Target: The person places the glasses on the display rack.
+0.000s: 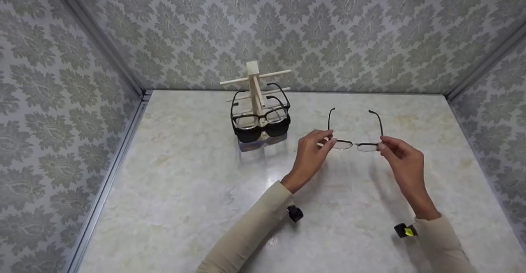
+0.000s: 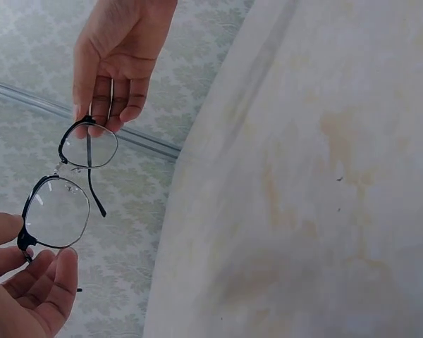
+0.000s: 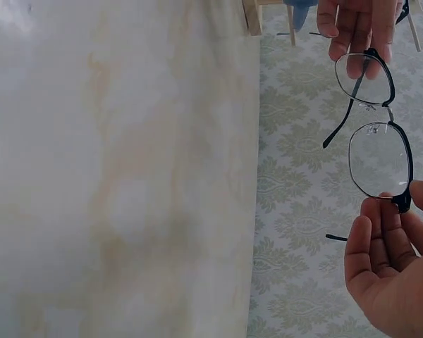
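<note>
A pair of eyeglasses with clear lenses and a black upper rim is held up above the table, its temples unfolded and pointing away from me. My left hand pinches the left end of the frame near the hinge. At the opposite end, my right hand pinches the other hinge corner between thumb and fingers. Both lenses show thin metal lower rims in the left wrist view. In the right wrist view, one black temple hangs past the lens, while the other is partly hidden behind the fingers.
Left of my hands stands a wooden eyewear rack with crossbars. It carries black-framed clear glasses, dark sunglasses and a bluish pair below. Patterned panels border the marbled table at the back and sides.
</note>
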A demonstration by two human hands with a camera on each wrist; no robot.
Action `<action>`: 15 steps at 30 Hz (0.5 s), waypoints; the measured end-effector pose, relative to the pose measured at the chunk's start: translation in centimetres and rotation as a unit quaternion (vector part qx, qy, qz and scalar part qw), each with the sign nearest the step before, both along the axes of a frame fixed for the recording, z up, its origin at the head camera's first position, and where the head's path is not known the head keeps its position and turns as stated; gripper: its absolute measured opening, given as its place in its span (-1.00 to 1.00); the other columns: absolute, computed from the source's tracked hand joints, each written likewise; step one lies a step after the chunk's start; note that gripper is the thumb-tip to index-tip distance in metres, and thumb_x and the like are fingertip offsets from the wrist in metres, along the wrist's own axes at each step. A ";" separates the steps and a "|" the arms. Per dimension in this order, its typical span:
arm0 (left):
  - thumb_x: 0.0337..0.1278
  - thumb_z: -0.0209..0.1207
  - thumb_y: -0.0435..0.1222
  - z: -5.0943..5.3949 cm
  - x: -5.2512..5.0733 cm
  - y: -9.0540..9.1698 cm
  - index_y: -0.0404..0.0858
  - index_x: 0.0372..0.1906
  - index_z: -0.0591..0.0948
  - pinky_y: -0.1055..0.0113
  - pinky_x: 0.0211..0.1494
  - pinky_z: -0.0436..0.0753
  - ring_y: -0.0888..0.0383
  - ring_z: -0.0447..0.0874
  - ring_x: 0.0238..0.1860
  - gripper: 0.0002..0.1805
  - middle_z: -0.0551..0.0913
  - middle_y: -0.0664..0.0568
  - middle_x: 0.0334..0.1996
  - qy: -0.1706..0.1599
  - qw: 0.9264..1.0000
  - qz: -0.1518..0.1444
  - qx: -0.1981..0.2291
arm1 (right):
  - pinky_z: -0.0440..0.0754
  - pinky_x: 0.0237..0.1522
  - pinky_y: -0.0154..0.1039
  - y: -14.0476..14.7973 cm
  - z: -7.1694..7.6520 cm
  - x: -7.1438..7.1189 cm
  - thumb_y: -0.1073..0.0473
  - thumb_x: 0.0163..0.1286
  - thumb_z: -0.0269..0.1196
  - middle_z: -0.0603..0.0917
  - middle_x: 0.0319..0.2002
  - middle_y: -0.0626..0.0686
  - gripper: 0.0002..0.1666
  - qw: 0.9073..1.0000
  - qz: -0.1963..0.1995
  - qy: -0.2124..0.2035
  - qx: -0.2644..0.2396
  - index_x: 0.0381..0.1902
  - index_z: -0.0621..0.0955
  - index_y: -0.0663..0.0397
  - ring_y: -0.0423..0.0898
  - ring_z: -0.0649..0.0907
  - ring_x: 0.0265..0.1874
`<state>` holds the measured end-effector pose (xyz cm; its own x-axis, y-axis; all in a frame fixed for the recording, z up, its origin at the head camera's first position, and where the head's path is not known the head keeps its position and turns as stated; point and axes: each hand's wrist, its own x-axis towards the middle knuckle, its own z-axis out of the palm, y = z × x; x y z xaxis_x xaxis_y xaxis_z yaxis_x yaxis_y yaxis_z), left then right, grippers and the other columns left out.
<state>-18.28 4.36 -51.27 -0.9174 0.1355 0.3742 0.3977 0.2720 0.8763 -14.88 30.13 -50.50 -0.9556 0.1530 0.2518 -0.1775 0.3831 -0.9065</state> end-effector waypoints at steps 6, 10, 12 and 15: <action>0.55 0.36 -0.33 0.4 0.2 -0.9 -0.38 0.22 0.79 0.52 -0.08 0.74 0.24 0.83 -0.12 -0.69 0.83 -0.14 -0.01 0.005 1.000 0.005 -0.002 | 0.73 0.02 -0.44 -0.7 0.4 0.0 0.18 0.62 0.40 0.83 -0.06 0.13 -0.62 1.000 0.019 0.015 -0.013 0.27 0.76 0.26 -0.18 0.80 -0.13; 0.55 0.37 -0.34 0.8 0.5 -1.5 -0.40 0.22 0.78 0.50 -0.07 0.75 0.20 0.83 -0.11 -0.69 0.82 -0.13 -0.01 0.006 1.000 0.006 0.000 | 0.72 0.04 -0.44 -1.3 0.8 0.0 0.18 0.63 0.38 0.82 -0.03 0.19 -0.63 0.999 0.029 0.019 -0.008 0.28 0.76 0.25 -0.16 0.80 -0.10; 0.54 0.37 -0.34 1.1 0.6 -1.8 -0.41 0.22 0.78 0.50 -0.07 0.75 0.20 0.83 -0.11 -0.69 0.82 -0.12 -0.01 0.007 1.000 0.005 0.001 | 0.72 0.04 -0.44 -1.5 0.9 0.0 0.18 0.64 0.38 0.82 -0.02 0.20 -0.62 0.999 0.033 0.019 -0.008 0.28 0.76 0.24 -0.15 0.80 -0.09; 0.55 0.36 -0.34 1.4 0.8 -2.3 -0.41 0.23 0.78 0.50 -0.07 0.75 0.19 0.84 -0.10 -0.68 0.82 -0.13 0.00 0.009 1.000 0.004 -0.003 | 0.73 0.03 -0.43 -1.8 1.0 0.0 0.18 0.64 0.38 0.83 -0.02 0.19 -0.63 0.999 0.037 0.020 -0.016 0.27 0.76 0.24 -0.13 0.81 -0.09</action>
<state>-17.52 2.07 -49.86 -0.9113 0.1310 0.3905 0.4118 0.2806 0.8670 -14.91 28.36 -49.49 -0.9539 0.0908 0.2862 -0.2406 0.3391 -0.9095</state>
